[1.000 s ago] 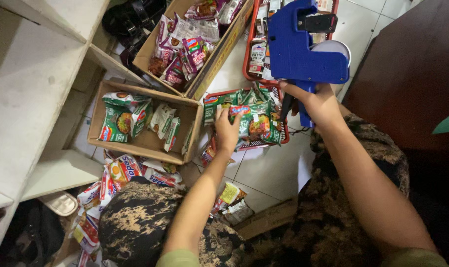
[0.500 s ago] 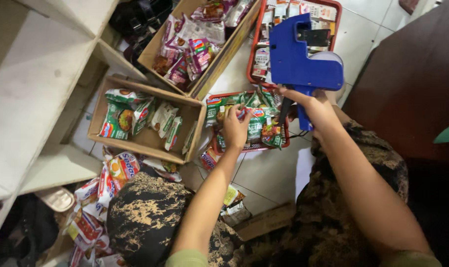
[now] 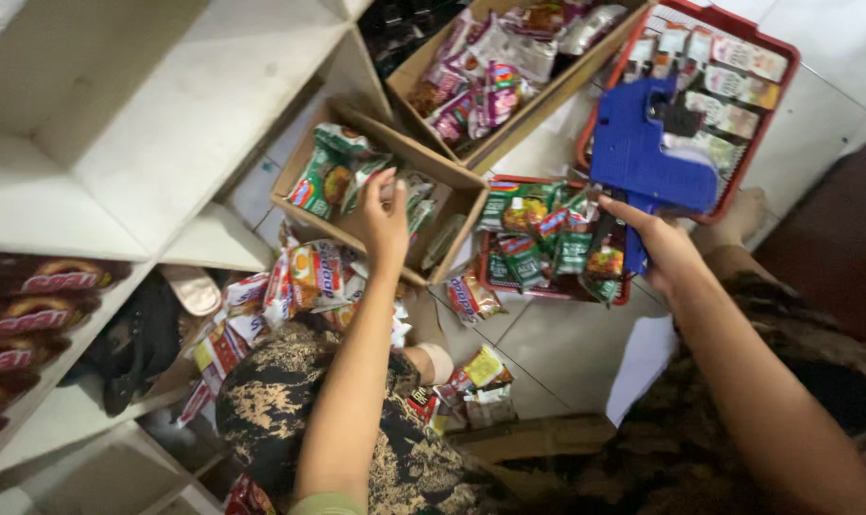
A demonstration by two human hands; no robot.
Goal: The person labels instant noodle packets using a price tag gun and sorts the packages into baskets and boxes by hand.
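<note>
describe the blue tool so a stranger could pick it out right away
Start at the red tray on the tiled floor, top right. In front of it the right hand grips a blue pricing gun by its handle. It is the only solid blue plastic thing among bright snack packets.

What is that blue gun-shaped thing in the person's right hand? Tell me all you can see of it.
The blue plastic gun-shaped tool has a boxy body with a dark fitting on top and a grip below. The right hand wraps that grip and holds the tool up, body raised. It hangs over a red tray of green snack packets and overlaps another red tray behind. Only the hand touches it.
</note>
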